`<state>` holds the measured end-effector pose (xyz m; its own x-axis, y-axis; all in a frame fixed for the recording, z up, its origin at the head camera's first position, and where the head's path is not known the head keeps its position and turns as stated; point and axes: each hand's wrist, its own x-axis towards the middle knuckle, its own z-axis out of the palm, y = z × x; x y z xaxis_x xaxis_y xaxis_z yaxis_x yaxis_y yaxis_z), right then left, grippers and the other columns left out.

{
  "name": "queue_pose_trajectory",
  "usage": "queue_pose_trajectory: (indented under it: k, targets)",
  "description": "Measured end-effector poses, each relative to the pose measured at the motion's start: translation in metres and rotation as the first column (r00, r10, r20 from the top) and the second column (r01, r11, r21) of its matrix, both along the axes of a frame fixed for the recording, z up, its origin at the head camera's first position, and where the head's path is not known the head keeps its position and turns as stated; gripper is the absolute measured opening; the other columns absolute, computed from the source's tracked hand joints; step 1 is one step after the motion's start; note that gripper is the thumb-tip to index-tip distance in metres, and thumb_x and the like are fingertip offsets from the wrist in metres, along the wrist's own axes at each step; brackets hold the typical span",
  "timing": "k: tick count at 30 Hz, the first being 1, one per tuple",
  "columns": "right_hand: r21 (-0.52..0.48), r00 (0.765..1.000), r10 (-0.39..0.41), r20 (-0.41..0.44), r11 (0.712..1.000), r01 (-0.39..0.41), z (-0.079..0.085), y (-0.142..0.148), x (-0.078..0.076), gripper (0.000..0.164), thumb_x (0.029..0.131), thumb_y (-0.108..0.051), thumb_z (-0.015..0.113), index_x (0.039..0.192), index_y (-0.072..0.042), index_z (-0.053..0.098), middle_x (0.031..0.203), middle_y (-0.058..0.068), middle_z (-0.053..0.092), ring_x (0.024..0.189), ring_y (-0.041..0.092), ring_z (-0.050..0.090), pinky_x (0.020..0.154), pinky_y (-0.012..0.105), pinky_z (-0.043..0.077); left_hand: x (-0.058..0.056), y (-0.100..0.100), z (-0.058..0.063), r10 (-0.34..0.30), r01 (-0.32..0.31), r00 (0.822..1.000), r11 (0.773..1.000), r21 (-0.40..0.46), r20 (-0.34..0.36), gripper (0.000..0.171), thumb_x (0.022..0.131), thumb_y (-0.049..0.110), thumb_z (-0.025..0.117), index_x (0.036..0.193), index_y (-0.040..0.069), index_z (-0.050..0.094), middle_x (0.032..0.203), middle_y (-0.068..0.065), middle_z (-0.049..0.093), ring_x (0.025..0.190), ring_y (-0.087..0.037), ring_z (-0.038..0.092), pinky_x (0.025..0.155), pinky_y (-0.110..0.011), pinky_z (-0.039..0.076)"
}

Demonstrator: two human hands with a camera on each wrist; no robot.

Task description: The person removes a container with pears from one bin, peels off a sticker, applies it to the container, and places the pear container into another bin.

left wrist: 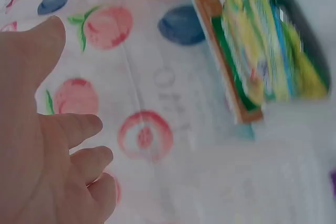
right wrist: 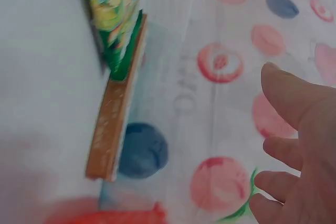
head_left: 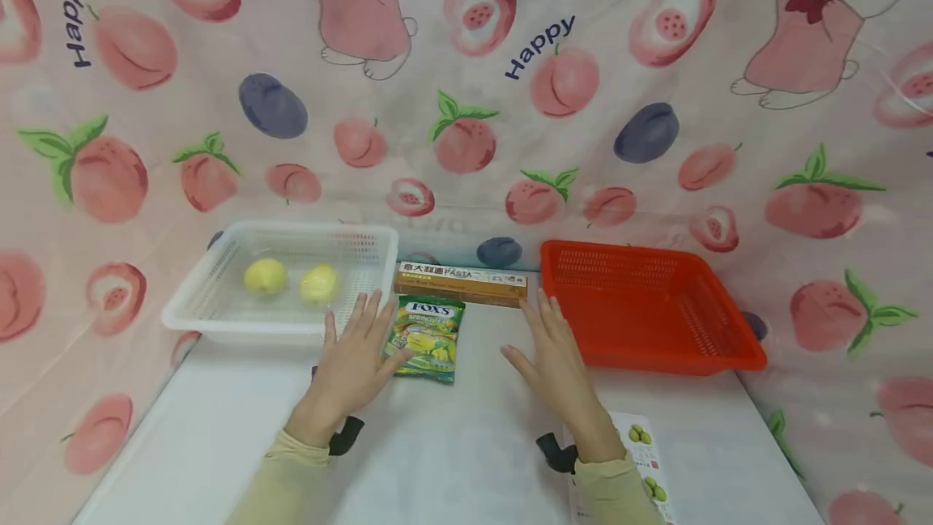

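Both hands hover over the white table with nothing in them. My left hand (head_left: 355, 359), fingers spread, is between the white basket (head_left: 284, 329) and a green candy bag (head_left: 430, 339) labelled FOX'S; its thumb overlaps the bag's edge in the head view. Fingers also apart, my right hand (head_left: 555, 359) is just left of the red basket (head_left: 656, 359). Behind the bag lies a long brown pasta box (head_left: 461, 285). Two yellow-green round fruits (head_left: 266, 276) sit in the white basket. In the right wrist view the candy bag (right wrist: 116, 19) leans over the pasta box (right wrist: 107, 129).
A printed sheet with green fruit pictures (head_left: 641, 452) lies partly under the right forearm. Something small and dark purple (head_left: 314, 373) shows beside the left hand. A peach-patterned cloth (head_left: 437, 104) hangs behind the table and along both sides.
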<state>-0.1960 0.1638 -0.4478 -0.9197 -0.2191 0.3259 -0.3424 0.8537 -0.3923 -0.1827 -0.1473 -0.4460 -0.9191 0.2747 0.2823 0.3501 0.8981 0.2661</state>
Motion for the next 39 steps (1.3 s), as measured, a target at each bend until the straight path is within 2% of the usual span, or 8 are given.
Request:
queue_pose_trajectory:
  k: [10, 19, 23, 25, 30, 32, 36, 39]
  targets:
    - [-0.01, 0.98, 0.2, -0.001, 0.98, -0.2, 0.04, -0.062, -0.037, 0.076, 0.092, -0.046, 0.065, 0.153, -0.014, 0.033, 0.161, 0.007, 0.015, 0.146, 0.029, 0.016, 0.109, 0.056, 0.027, -0.005, -0.079, 0.029, 0.098, -0.098, 0.995, 0.994, 0.053, 0.002, 0.079, 0.098, 0.052, 0.05, 0.152, -0.002, 0.027, 0.158, -0.025, 0.014, 0.145, -0.039, 0.004, 0.105, -0.069, -0.013]
    - [-0.205, 0.922, 0.386, 0.03, 0.905, -0.372, 0.051, -0.122, -0.068, 0.065, 0.097, -0.039, 0.061, 0.151, -0.013, 0.037, 0.154, 0.012, 0.032, 0.14, 0.027, 0.03, 0.11, 0.05, 0.032, -0.003, -0.148, 0.02, 0.215, -0.202, 0.975, 0.963, 0.176, -0.056, 0.074, 0.098, 0.035, 0.058, 0.145, -0.014, 0.028, 0.149, -0.039, 0.018, 0.14, -0.052, 0.009, 0.103, -0.075, -0.001]
    - [-0.28, 0.896, 0.44, 0.059, 0.869, -0.408, 0.048, -0.152, -0.082, 0.063, 0.098, -0.041, 0.058, 0.151, -0.016, 0.037, 0.152, 0.006, 0.037, 0.139, 0.023, 0.032, 0.11, 0.046, 0.032, 0.003, -0.174, 0.015, 0.331, -0.316, 0.943, 0.925, 0.209, -0.042, 0.075, 0.099, 0.034, 0.056, 0.144, -0.017, 0.024, 0.147, -0.041, 0.018, 0.135, -0.057, 0.017, 0.103, -0.074, 0.015]
    - [-0.313, 0.884, 0.46, 0.077, 0.853, -0.417, 0.045, -0.168, -0.09, 0.062, 0.099, -0.041, 0.057, 0.152, -0.017, 0.036, 0.142, 0.007, 0.049, 0.122, 0.024, 0.051, 0.102, 0.042, 0.042, 0.006, -0.185, 0.014, 0.393, -0.377, 0.919, 0.899, 0.222, -0.03, 0.075, 0.099, 0.033, 0.054, 0.143, -0.018, 0.023, 0.146, -0.042, 0.018, 0.131, -0.059, 0.023, 0.098, -0.075, 0.023]
    - [-0.403, 0.873, 0.469, 0.134, 0.831, -0.384, 0.033, -0.205, -0.109, 0.06, 0.099, -0.037, 0.058, 0.151, -0.017, 0.037, 0.139, 0.007, 0.052, 0.109, 0.029, 0.059, 0.09, 0.036, 0.05, 0.007, -0.204, 0.011, 0.489, -0.469, 0.872, 0.844, 0.259, -0.014, 0.072, 0.099, 0.03, 0.052, 0.142, -0.02, 0.023, 0.144, -0.042, 0.021, 0.123, -0.062, 0.032, 0.095, -0.074, 0.028]
    - [-0.428, 0.864, 0.474, 0.169, 0.825, -0.369, 0.027, -0.217, -0.115, 0.059, 0.099, -0.035, 0.058, 0.151, -0.015, 0.038, 0.149, 0.007, 0.042, 0.125, 0.031, 0.049, 0.097, 0.038, 0.047, 0.007, -0.21, 0.005, 0.506, -0.484, 0.862, 0.83, 0.277, -0.01, 0.072, 0.099, 0.03, 0.051, 0.142, -0.02, 0.022, 0.144, -0.043, 0.022, 0.123, -0.062, 0.031, 0.096, -0.074, 0.028]
    - [-0.458, 0.842, 0.474, 0.258, 0.828, -0.325, 0.018, -0.236, -0.123, 0.058, 0.099, -0.033, 0.058, 0.15, -0.013, 0.039, 0.148, 0.01, 0.043, 0.125, 0.032, 0.05, 0.098, 0.041, 0.046, 0.008, -0.215, -0.01, 0.549, -0.522, 0.836, 0.788, 0.326, 0.01, 0.071, 0.099, 0.028, 0.051, 0.142, -0.02, 0.023, 0.143, -0.042, 0.024, 0.126, -0.06, 0.03, 0.099, -0.072, 0.026]
    - [-0.472, 0.831, 0.457, 0.318, 0.836, -0.279, 0.015, -0.254, -0.128, 0.061, 0.098, -0.037, 0.059, 0.151, -0.015, 0.038, 0.15, 0.008, 0.041, 0.129, 0.029, 0.046, 0.102, 0.041, 0.043, 0.01, -0.218, -0.015, 0.586, -0.555, 0.809, 0.74, 0.38, 0.042, 0.071, 0.099, 0.028, 0.051, 0.143, -0.018, 0.021, 0.144, -0.039, 0.026, 0.127, -0.058, 0.031, 0.102, -0.069, 0.026]
